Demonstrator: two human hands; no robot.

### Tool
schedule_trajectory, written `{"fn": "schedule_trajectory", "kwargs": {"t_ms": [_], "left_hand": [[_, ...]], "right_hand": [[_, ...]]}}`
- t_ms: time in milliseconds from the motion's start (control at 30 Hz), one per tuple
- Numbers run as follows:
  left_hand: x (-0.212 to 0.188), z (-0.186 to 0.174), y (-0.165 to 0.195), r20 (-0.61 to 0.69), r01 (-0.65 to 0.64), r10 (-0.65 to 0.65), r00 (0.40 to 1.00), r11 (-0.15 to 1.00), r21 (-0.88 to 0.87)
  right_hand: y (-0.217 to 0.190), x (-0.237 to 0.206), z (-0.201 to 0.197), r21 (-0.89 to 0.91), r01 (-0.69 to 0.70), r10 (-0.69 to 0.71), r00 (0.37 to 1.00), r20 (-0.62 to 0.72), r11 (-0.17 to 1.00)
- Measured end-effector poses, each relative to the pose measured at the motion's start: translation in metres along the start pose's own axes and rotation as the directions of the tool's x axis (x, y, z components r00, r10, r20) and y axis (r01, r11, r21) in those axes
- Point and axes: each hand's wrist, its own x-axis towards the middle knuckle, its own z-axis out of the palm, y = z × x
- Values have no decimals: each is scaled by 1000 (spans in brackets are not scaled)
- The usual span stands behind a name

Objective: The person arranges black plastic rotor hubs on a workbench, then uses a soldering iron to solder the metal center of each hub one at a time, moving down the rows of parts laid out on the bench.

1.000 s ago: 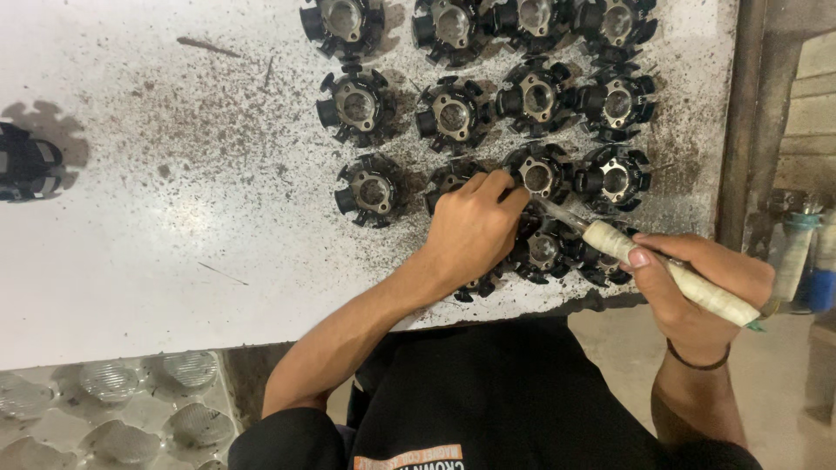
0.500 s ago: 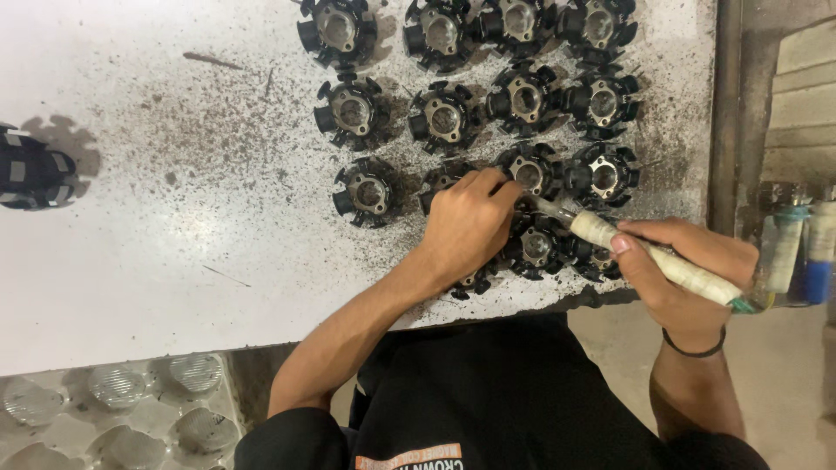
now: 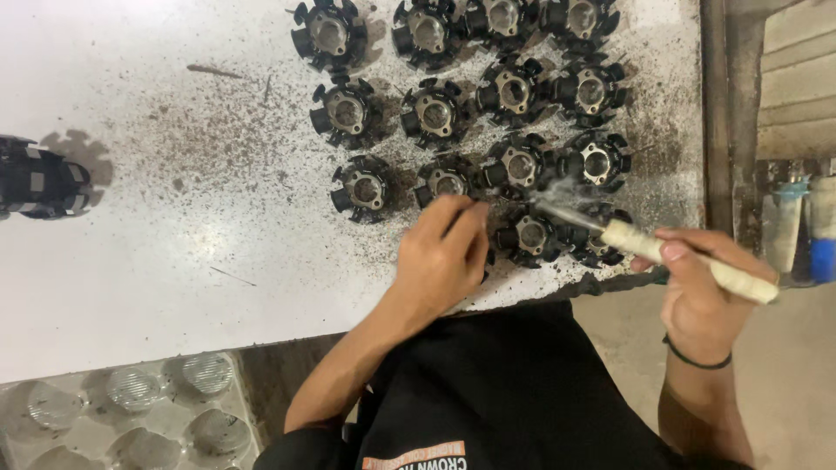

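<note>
1. White worktable (image 3: 157,287), seen from above; its surface is speckled with dark grit, thickest around the parts at upper right.
2. Black toothed stator cores with pale metal hubs, laid in rough rows on the table; examples are one at top left of the group (image 3: 327,35) and one at the left end of the third row (image 3: 363,189).
3. Left hand (image 3: 444,257), fingers bent and close together, fingertips pressing down on the core in front of it (image 3: 446,183); the hand covers the part lying under the palm.
4. Right hand (image 3: 697,287), closed round the pale wrapped handle of a soldering iron (image 3: 679,258); a dark band circles the wrist.
5. Iron tip, resting among the cores just beside the worked core (image 3: 529,235), with a thin wisp of smoke above it.
6. Lone black core (image 3: 39,181), standing well apart at the table's left edge.
7. Clear moulded tray (image 3: 122,418) below the table edge, its round pockets showing ribbed bottoms; contents cannot be told.
8. Bottles (image 3: 805,231) at far right, beyond the table frame, partly cut off.
</note>
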Motion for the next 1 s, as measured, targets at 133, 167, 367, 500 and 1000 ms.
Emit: {"fn": "schedule_trajectory", "kwargs": {"t_ms": [133,167,367,500,1000], "left_hand": [[-15,6,3,203,79,-81,976,997,16],[-14,9,2,177,69,-71,982,997,18],[-4,12,-1,160,-53,41,986,996,71],[-12,14,3,230,-70,66,971,998,10],[-26,22,-2,280,-68,60,958,998,18]], "right_hand": [[6,-46,2,-196,37,-44,999,-30,980],[4,-56,4,-263,-5,-14,998,-68,965],[2,-61,3,-432,51,-54,999,4,901],[-3,-66,-3,-417,64,-64,998,13,907],[-11,-69,9,-490,5,-7,1000,-1,872]]}}
